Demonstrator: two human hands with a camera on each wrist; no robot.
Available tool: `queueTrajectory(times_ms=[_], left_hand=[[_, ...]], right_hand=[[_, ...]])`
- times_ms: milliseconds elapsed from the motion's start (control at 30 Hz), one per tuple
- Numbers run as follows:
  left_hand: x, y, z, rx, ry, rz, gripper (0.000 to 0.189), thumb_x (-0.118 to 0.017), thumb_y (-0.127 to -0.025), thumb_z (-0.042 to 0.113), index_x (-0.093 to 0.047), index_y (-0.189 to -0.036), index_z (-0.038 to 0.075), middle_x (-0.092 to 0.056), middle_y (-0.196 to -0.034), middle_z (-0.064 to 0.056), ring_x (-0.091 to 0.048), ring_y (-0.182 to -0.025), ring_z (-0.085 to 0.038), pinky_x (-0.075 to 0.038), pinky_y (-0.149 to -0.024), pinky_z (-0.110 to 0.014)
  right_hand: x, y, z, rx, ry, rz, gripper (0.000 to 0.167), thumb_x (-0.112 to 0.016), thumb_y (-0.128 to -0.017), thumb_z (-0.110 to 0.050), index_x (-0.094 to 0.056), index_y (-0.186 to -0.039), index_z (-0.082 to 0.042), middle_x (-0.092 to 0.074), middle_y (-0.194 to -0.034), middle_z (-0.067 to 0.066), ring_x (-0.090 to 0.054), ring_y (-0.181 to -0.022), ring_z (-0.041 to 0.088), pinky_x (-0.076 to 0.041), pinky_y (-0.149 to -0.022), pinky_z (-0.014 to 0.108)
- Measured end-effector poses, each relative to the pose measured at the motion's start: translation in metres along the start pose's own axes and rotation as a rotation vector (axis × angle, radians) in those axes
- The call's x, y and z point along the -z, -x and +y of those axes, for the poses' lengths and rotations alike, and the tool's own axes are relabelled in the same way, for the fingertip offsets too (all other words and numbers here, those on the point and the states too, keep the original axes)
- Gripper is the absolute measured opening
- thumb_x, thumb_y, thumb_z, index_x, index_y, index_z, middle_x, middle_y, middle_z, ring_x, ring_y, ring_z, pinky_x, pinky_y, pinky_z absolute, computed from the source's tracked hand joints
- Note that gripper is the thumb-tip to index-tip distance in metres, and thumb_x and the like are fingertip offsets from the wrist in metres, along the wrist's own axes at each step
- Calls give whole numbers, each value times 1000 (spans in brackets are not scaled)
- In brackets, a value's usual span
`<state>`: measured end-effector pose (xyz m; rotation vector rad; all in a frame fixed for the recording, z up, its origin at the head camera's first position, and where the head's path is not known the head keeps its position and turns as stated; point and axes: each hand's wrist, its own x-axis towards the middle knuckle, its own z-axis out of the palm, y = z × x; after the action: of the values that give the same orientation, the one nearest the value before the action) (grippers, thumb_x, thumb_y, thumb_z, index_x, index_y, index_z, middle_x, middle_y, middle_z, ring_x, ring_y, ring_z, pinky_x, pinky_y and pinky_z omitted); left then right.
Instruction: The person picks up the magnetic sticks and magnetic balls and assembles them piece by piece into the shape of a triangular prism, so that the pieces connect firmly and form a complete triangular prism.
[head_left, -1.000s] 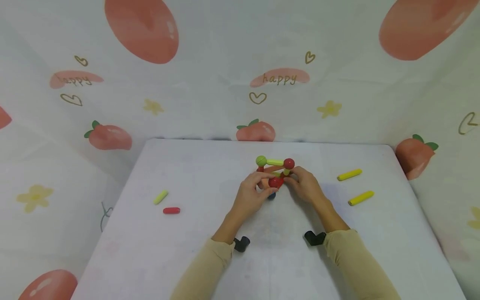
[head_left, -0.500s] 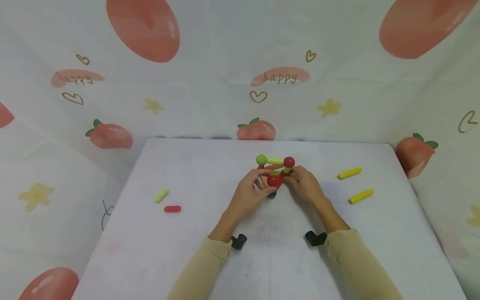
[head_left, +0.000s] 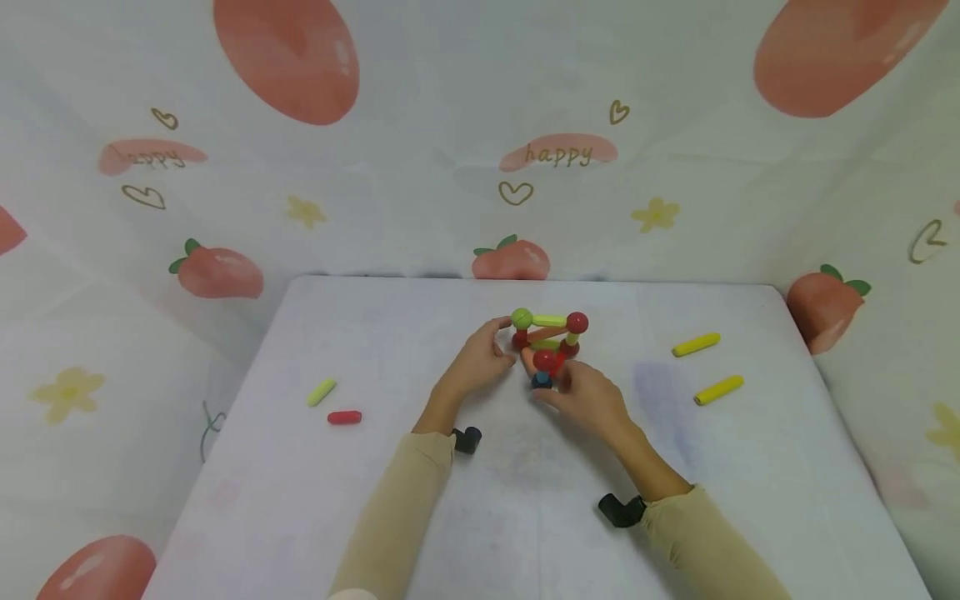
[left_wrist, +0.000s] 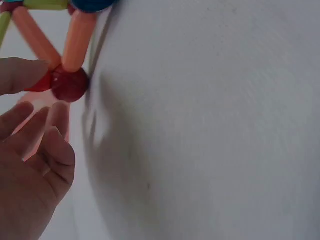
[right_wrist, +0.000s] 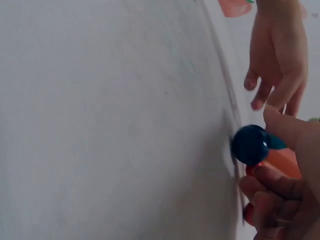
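A frame of magnetic sticks and balls stands near the middle of the table in the head view. Its green ball and a dark red ball are at the top, and a blue ball is at the near low end. My right hand pinches this near end around the blue ball, thumb on one side and fingers on the other. My left hand is beside the frame's left side, fingers loosely bent; its thumb overlaps a red stick next to a low red ball in the left wrist view.
On the left of the table lie a short light-green stick and a red stick. Two yellow sticks lie on the right. Patterned cloth hangs behind the table. Dark wrist cameras stick out at both cuffs.
The left hand has let go of the near red ball and moved left, beside the frame. The right hand has come from the frame's right side to its near blue ball.
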<state>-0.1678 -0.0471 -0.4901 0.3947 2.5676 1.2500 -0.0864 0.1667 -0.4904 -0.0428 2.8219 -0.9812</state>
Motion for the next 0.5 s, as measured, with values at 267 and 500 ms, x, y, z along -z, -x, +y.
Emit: queueTrajectory(times_ms=[267,500], left_hand=[[-5,-4,-2,5,-124,-7,45,-70,-94,17,-60,-137,8,-64,-137,-9,-59,-130,-27,-45,-113,-45],[-9,12,3,106,-156,27,30,-75,-93,33,-70,-117,15,-70,-112,0,-64,-107,-20,-53,-100,-41]], right_hand=[[-2,-7,8,36,49,27,33,-77,-90,-37,-67,-98,-7,-68,-87,6,-63,-80,21,-52,-69,38],[14,-14,24,203,142,105,23,-74,-92,-12,-70,-109,3,-70,-100,16,-62,-91,32,-52,-82,46]])
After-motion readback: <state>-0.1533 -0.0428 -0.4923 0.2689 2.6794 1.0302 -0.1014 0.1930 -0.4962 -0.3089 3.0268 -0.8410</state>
